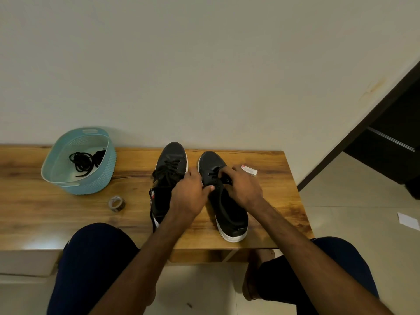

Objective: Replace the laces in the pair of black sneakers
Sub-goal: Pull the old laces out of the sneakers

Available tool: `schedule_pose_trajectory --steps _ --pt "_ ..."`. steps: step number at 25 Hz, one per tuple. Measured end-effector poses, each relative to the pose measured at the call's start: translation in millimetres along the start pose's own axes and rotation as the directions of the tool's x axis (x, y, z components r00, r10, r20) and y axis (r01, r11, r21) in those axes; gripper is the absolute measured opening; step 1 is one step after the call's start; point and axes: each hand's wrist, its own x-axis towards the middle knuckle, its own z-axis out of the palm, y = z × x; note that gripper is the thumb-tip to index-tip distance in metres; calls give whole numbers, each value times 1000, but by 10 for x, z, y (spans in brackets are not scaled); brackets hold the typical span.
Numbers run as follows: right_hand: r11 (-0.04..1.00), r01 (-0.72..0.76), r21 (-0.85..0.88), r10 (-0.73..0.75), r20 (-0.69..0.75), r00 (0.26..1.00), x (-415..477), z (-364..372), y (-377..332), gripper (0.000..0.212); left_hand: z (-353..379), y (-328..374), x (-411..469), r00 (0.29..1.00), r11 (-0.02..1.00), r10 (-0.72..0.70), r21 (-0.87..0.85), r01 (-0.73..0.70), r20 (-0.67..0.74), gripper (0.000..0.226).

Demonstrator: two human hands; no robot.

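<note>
Now, at the wooden desk's back left edge, a pale blue plastic basket is holding loose black laces. Toward the middle, a laced black sneaker is standing beside a second black sneaker, where the left hand and right hand are pinching its threaded black lace with curled fingers.
</note>
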Motion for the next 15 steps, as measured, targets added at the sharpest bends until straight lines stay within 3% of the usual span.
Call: schedule_pose_trajectory --steps 3,6,11,15 --pt "985 8 -171 -9 -4 1000 11 53 -66 31 206 49 -1 986 991 -26 -128 47 166 48" --pt "961 26 -275 -21 21 1000 10 81 -82 36 272 47 34 994 991 -38 -122 51 100 49" --pt "998 43 35 -44 21 999 52 63 32 23 292 74 39 998 999 -44 25 43 35 43" --pt "996 63 61 -67 66 996 47 -86 55 15 302 88 17 999 999 -37 20 37 23 37"
